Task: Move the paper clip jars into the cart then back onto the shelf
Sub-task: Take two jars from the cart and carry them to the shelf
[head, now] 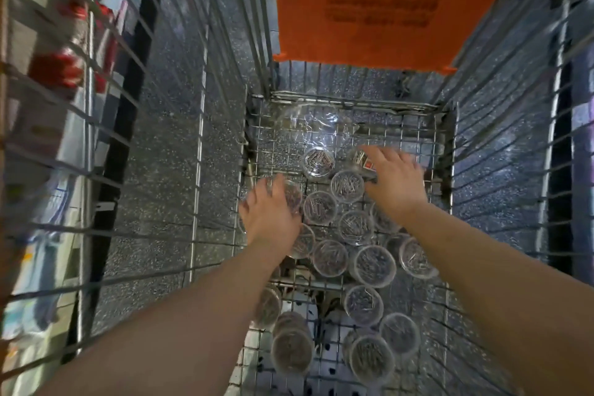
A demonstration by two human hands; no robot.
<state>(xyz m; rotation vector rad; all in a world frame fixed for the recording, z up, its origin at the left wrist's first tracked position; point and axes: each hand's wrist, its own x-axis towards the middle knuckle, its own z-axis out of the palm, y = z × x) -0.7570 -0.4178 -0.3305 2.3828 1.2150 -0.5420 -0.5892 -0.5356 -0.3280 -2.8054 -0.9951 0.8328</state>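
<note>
Head view, looking straight down into the wire cart. The paper clip jars stand crowded on its floor, lids up, running from the near edge to about the middle. Both arms reach down among them. The left hand lies over the left half of one upright jar at the far-left edge of the group. Its fingers are draped across the lid, but blur hides whether they have closed on it. The right hand is palm down with fingers spread and gripping nothing that can be seen. Just beside its thumb, to the far left, a tipped jar lies on its side, apart from the upright ones. This hand is plainly the nearer to it. A crumpled clear wrap lies further off on the floor, below the orange flap. The shelf, blurred, shows through the left wall. With so many jars in the cart, the return to the shelf probably comes next, and each hand has a jar directly within reach.
</note>
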